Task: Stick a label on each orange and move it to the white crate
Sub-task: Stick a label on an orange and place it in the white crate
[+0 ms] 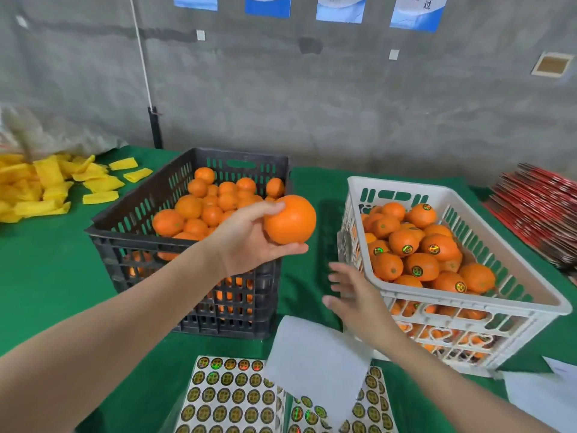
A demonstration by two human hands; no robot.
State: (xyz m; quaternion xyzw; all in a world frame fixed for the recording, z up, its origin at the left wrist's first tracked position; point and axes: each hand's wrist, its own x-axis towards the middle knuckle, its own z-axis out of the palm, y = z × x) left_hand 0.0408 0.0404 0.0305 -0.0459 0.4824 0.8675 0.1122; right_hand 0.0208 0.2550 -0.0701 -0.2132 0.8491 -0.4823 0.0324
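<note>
My left hand [249, 242] grips a plain orange [289, 219] in the air, above the right edge of the black crate [125, 245], which holds several unlabelled oranges [203, 204]. My right hand [356, 303] hovers blurred with spread fingers, holding nothing, beside the left wall of the white crate [437, 195]. That crate holds several oranges with round shiny labels [434, 249]. Label sheets [231, 398] lie at the near edge, a peeled backing paper [315, 360] curling up over them.
A green cloth [46, 270] covers the table. Yellow foam sleeves [40, 185] lie piled at the far left. Red flat cartons [537, 214] are stacked at the far right. White paper [543, 392] lies at the near right. A grey wall stands behind.
</note>
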